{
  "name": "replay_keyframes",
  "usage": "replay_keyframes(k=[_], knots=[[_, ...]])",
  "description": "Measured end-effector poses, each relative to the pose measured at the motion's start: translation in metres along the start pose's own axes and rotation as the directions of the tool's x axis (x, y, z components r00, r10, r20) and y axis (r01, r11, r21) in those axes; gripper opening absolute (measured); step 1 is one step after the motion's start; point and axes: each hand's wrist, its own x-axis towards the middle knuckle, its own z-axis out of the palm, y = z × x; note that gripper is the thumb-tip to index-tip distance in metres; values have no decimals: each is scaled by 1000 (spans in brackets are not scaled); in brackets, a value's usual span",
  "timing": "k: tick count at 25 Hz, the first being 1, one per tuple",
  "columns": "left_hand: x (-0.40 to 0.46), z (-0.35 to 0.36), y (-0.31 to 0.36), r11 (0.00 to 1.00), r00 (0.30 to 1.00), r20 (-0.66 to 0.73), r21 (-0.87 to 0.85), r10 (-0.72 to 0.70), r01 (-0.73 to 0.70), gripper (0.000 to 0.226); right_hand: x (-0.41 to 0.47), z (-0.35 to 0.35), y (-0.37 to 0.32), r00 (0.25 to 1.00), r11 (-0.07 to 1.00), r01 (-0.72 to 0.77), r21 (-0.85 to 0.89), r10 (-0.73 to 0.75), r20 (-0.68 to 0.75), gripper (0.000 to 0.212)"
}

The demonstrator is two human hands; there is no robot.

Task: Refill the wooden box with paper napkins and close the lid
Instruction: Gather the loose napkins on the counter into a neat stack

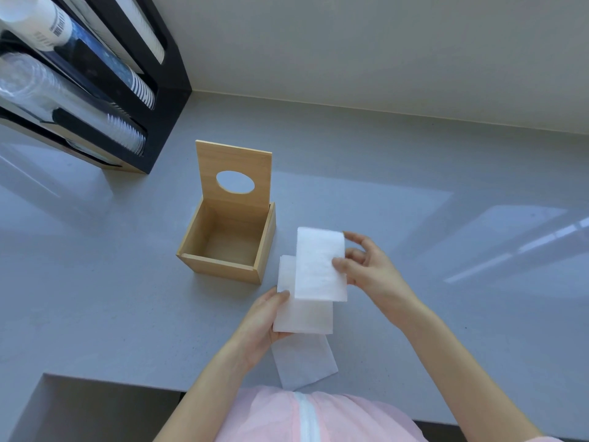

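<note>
Now the right hand [366, 266] pinches one napkin [320, 264] upright, long side pointing away, while the left hand [264, 320] grips the stack [302, 317] beside the open wooden box [223, 266].

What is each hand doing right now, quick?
Left hand: grips the lower stack of paper napkins, thumb on top.
Right hand: pinches a separate napkin stack by its right edge.
</note>
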Motion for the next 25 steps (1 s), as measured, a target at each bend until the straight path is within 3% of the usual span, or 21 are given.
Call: replay_keyframes(k=[3,10,16,25], knots=[[-2,2,1,1000,1000,6,-4,28,-28,28,-11,15,18,992,985,-89,-146,101,78,42],[0,2,-3,995,1000,17,-100,-26,27,38,-16,30,37,994,903,-71,-423,30,-104,48],[-2,1,-7,1000,999,33,-5,27,-26,22,-19,34,41,987,887,-55,-458,-23,-162,45],[-7,1,-8,998,998,-3,11,60,-60,25,-23,41,44,978,884,-16,-467,-83,-191,34]])
